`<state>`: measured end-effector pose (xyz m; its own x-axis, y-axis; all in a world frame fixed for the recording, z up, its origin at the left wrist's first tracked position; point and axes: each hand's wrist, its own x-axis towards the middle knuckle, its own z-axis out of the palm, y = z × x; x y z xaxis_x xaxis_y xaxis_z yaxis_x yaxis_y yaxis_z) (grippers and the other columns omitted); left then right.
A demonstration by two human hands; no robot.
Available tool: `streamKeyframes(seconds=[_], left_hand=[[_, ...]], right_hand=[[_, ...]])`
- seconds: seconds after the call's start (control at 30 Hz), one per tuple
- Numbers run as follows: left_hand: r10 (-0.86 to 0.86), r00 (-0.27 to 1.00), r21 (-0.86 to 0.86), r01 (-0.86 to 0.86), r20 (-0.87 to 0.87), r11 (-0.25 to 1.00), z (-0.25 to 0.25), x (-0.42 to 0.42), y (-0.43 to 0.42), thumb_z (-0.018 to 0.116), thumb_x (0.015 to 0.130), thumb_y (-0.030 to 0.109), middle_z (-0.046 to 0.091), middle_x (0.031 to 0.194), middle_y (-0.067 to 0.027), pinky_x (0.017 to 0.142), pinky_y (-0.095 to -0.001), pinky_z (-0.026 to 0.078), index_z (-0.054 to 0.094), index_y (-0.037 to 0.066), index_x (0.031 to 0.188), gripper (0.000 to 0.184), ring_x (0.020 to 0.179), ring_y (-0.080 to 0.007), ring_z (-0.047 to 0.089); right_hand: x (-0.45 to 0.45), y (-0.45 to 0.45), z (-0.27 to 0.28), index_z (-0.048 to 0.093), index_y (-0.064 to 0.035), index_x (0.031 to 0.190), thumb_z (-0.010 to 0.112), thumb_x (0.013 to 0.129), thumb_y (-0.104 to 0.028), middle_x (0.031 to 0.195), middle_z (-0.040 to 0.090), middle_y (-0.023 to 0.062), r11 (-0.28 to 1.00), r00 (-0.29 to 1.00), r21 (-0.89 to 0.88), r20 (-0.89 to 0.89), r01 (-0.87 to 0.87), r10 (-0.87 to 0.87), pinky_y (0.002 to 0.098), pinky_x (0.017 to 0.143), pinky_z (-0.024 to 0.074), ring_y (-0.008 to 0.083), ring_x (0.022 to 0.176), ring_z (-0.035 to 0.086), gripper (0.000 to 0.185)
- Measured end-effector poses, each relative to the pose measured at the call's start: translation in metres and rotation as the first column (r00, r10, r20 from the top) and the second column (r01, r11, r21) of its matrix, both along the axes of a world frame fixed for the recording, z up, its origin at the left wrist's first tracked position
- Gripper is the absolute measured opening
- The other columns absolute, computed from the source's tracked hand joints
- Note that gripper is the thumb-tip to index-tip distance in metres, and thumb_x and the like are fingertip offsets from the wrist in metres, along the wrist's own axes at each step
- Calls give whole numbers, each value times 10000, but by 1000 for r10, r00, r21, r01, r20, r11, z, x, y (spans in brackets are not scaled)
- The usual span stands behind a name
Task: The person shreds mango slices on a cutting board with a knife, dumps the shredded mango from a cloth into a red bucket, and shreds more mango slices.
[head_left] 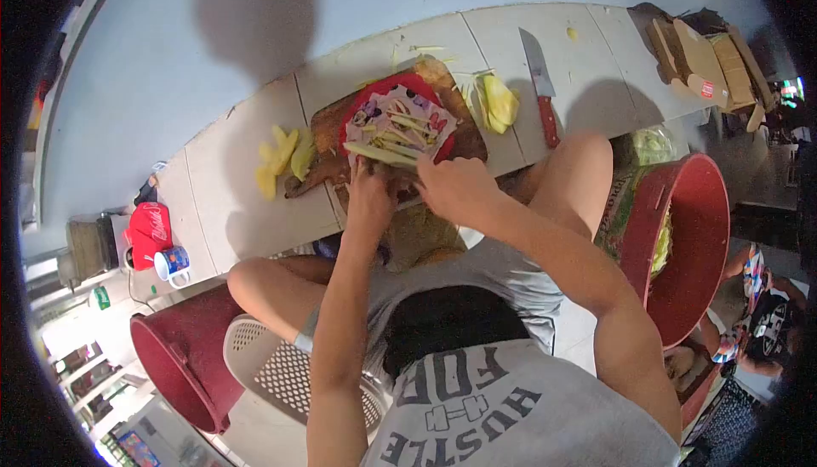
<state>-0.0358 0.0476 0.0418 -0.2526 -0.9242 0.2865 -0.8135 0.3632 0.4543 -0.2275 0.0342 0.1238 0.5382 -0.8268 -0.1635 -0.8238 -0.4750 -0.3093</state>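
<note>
My left hand (372, 188) is closed around the near side of a long pale green piece of peeled fruit (380, 154). My right hand (457, 190) is closed at the right end of that piece; whatever it grips is hidden by the fingers. Just beyond them, a red-rimmed patterned plate (400, 91) holds thin pale strips (407, 133). The plate rests on a wooden cutting board (471, 139). Yellow-green fruit chunks (497, 103) lie right of the board, and more yellow pieces (277, 159) lie to its left.
A red-handled knife (539, 84) lies on the tiled counter (587, 46) at the right. At the left stand a blue mug (172, 264) and a red item (151, 227). Red bins (630, 250) flank my seat. Cardboard boxes (702, 63) sit far right; another person (770, 322) is behind.
</note>
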Motion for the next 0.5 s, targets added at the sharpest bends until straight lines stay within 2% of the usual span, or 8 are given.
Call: streamKeyframes(seconds=[0.07, 0.1, 0.17, 0.27, 0.4, 0.47, 0.5], left_hand=[[17, 998, 65, -13, -66, 998, 7, -1, 5, 665, 684, -44, 595, 1271, -229, 1034, -487, 443, 681, 1, 1110, 429, 1239, -437, 513], [46, 991, 116, -31, -129, 993, 10, -2, 2, 665, 687, -46, 602, 1255, -225, 1023, -492, 448, 689, 6, 1102, 418, 1222, -431, 525], [46, 994, 136, -33, -98, 990, 6, 1, 8, 662, 693, -49, 604, 1253, -223, 1014, -490, 454, 688, 12, 1110, 422, 1214, -429, 532], [58, 995, 132, -47, -84, 990, 6, 0, 4, 657, 703, -52, 605, 1253, -222, 1005, -487, 462, 682, 22, 1132, 436, 1198, -428, 543], [31, 998, 118, -24, -62, 993, 2, 3, 3, 670, 702, -44, 605, 1261, -218, 1016, -482, 455, 665, 27, 1166, 469, 1195, -431, 543], [26, 997, 109, -18, -69, 994, -2, 3, 2, 678, 699, -41, 603, 1263, -222, 1020, -483, 452, 668, 28, 1158, 464, 1195, -433, 542], [25, 997, 98, -18, -76, 995, -4, 4, 1, 687, 696, -38, 602, 1265, -225, 1023, -484, 449, 671, 28, 1150, 458, 1196, -435, 541]], right_hand=[[-10, 2, -29, 529, -31, 1035, 593, 938, -302, 738, 685, 168, 995, 996, 82, -65, 63, -58, 500, 623, 547, 375, 712, 698, 294], [-7, -4, -20, 529, -31, 1035, 593, 938, -302, 738, 685, 168, 996, 997, 68, -65, 50, -45, 500, 623, 547, 375, 712, 698, 294], [0, 3, 2, 524, -32, 1046, 583, 943, -304, 745, 683, 167, 998, 999, 54, -46, 24, -22, 506, 619, 543, 376, 724, 698, 297], [-3, 9, -17, 524, -34, 1039, 580, 944, -308, 746, 683, 169, 991, 994, 101, -73, 84, -77, 511, 617, 542, 377, 728, 698, 296], [-2, 13, -10, 524, -31, 1037, 581, 943, -309, 741, 681, 172, 984, 990, 123, -60, 132, -125, 510, 615, 544, 378, 719, 696, 300], [6, 13, 15, 521, -26, 1040, 579, 944, -307, 735, 678, 174, 994, 996, 73, -51, 82, -78, 511, 616, 546, 384, 717, 694, 303], [4, 10, 2, 521, -26, 1040, 579, 944, -307, 735, 678, 174, 994, 996, 72, -52, 76, -73, 511, 616, 546, 384, 717, 694, 303]])
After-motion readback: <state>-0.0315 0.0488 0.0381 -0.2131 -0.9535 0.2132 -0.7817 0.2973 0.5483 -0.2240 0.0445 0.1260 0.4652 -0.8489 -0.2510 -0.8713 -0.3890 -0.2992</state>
